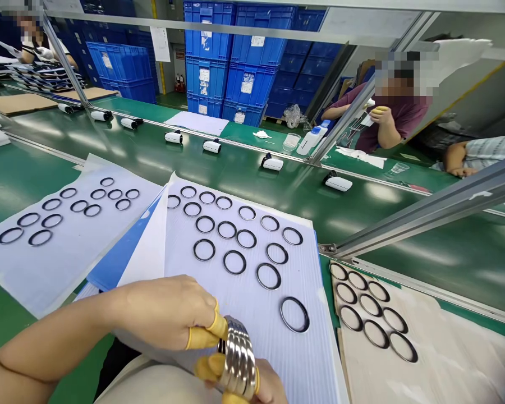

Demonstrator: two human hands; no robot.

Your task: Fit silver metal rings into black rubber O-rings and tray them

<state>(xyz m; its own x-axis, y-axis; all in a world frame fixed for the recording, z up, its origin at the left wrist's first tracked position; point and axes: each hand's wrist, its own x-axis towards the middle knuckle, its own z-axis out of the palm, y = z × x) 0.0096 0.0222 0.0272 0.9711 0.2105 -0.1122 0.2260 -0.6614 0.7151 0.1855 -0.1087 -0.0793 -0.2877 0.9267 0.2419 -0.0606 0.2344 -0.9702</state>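
A stack of several shiny metal rings (pixel 239 359) stands on edge between my hands, near the bottom middle of the view. My right hand (pixel 269 384) is closed around the stack from below and the right, partly hidden behind it. From the left, my left hand (pixel 168 314) pinches the stack's upper left edge. Yellow finger covers (pixel 204 336) sit on the fingertips of both hands. Beyond them, several black-and-silver rings lie flat on a white ribbed sheet (pixel 252 303), the nearest single ring (pixel 294 314) being to the right of my hands.
More rings lie on a white sheet (pixel 79 247) at left and on brown paper (pixel 441 342) at right. White camera-like housings (pixel 338 181) line a green conveyor (pixel 219 171). A slanting metal post (pixel 425 207) stands at right. Across the belt, a person (pixel 398 115) holds something small; blue crates (pixel 252 56) are stacked behind.
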